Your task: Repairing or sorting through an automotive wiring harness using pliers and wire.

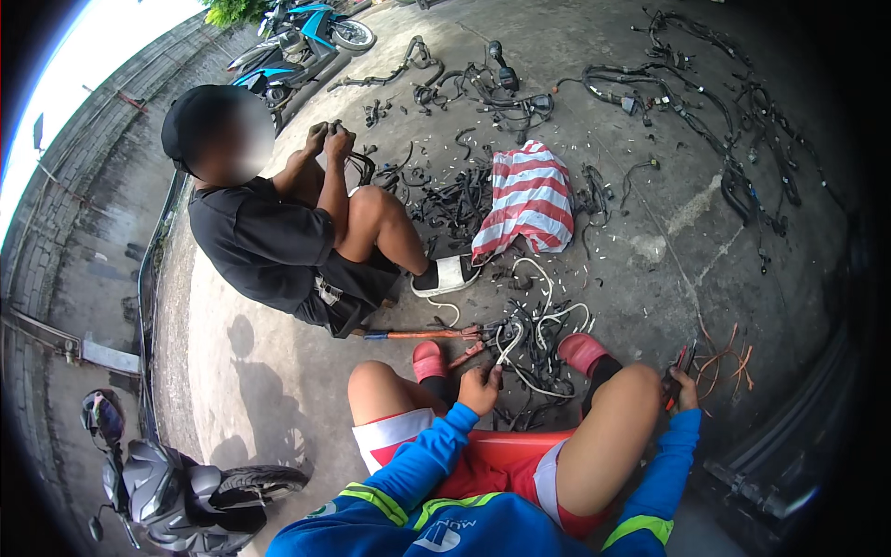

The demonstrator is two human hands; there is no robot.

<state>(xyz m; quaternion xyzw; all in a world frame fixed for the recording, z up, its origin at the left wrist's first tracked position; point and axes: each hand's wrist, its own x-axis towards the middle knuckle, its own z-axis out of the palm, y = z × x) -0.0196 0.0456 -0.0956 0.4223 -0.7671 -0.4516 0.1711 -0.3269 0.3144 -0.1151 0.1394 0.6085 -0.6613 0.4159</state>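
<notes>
My left hand (480, 392), above the ground between my knees, grips a white cable (510, 342) that runs into a tangle of black and white cables (543, 376) by my pink slippers (577, 353). My right hand (683, 390), outside my right knee, is closed on red-handled pliers (677, 381). Bolt cutters (418, 334) with orange handles lie just beyond my left foot. Loose copper-coloured wires (729, 364) lie right of the pliers.
A co-worker (255, 227) sits at left, holding black wires. A red-and-white striped sack (524, 195) lies among cut black pieces (450, 200). Wiring harnesses (631, 84) spread behind. Blue motorbikes (297, 56), a dark scooter (167, 487) and a block wall (56, 241) border the concrete.
</notes>
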